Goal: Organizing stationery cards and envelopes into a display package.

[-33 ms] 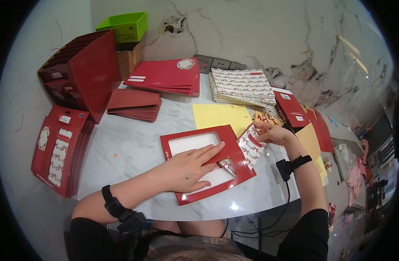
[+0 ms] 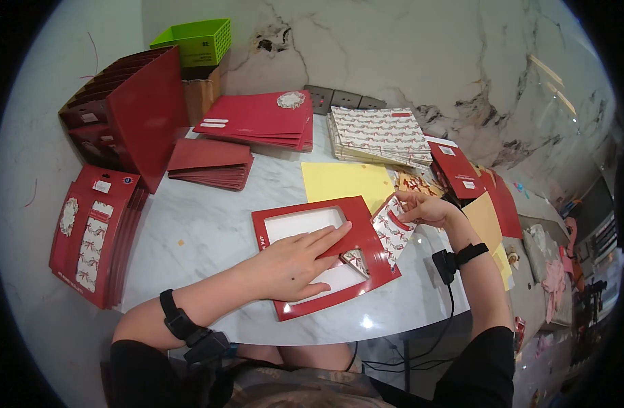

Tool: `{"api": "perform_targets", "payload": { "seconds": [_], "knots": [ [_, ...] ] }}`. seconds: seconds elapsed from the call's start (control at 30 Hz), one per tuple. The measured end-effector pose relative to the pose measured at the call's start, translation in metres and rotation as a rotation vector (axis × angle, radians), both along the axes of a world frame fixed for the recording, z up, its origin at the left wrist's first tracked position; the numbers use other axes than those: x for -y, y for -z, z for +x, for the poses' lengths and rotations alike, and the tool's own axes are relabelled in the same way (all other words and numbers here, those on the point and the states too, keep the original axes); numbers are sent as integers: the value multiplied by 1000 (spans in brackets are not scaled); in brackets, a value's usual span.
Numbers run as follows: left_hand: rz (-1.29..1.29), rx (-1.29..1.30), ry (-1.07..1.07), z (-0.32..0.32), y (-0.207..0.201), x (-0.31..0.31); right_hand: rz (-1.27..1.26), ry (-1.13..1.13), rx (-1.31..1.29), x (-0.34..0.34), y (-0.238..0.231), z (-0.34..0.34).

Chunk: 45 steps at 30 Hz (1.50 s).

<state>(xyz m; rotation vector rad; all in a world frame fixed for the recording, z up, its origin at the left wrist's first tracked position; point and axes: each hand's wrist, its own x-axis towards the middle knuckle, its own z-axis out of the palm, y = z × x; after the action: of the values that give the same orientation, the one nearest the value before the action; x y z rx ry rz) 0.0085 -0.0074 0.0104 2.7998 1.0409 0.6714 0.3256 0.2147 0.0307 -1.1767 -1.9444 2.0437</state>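
One sleeve (image 2: 367, 231) lies near the middle of the desk's (image 2: 182, 272) front edge. The left hand (image 2: 295, 264) rests spread on it, grasping nothing; the right hand (image 2: 427, 209) pinches a card (image 2: 393, 241) at its right side, a corner showing through the lower window (image 2: 342, 273). Keeping the card level and the press light should spare its corners. Small print (image 2: 261, 241) edges the sleeve, partly covered; a white label (image 2: 102, 185) marks the pack (image 2: 118, 204) by the desk's left edge.
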Motion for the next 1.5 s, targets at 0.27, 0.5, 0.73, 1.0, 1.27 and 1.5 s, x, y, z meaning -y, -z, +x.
{"api": "perform_targets", "payload": {
  "seconds": [0.27,0.5,0.73,1.0,1.27,1.5],
  "knots": [
    [-51,-24,-32,-2,-3,-2,-27,175,83,4,-9,9],
    [-30,38,-96,-3,-3,-3,1,372,199,36,-8,6],
    [-7,197,-160,-1,8,-10,-39,381,57,72,-20,-10],
    [36,124,-170,2,-3,-4,317,190,297,81,-23,-14],
    [-20,191,-77,4,-1,-2,208,129,216,109,-18,-54],
    [29,188,-63,-2,2,-4,204,82,121,113,-2,-54]
  ]
}}
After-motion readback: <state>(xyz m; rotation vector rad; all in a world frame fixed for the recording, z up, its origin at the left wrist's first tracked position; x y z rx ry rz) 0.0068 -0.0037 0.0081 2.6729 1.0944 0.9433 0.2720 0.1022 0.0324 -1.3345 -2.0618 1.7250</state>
